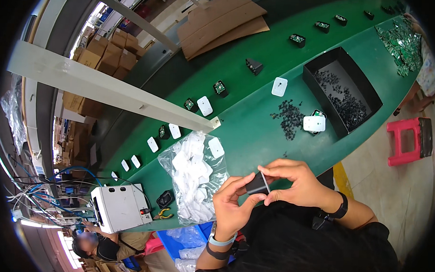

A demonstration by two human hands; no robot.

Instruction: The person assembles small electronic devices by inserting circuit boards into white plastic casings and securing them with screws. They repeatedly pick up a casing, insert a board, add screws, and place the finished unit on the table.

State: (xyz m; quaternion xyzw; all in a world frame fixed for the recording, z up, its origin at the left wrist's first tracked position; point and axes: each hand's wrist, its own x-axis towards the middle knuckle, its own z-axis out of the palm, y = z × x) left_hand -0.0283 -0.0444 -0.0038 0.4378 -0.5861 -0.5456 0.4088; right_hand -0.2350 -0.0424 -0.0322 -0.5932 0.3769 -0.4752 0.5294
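Observation:
Both hands hold one small black plastic housing (257,185) above the near edge of the green table. My left hand (232,203) grips its black body between thumb and fingers. My right hand (295,184) pinches the pale cover plate along its right side; whether the plate is fully seated cannot be made out. Beyond my hands, a white cover (314,123) lies over a housing with a green circuit board. Next to it is a scatter of small black parts (290,118). A clear bag of white covers (192,176) spreads out left of my hands.
A black tray (371,115) of small black parts stands at right. Housings with circuit boards (220,88) and white covers (205,106) line the green belt. A pale metal beam (109,86) crosses the left. Pliers (163,214) lie near a white machine (121,208). Other people sit at both ends.

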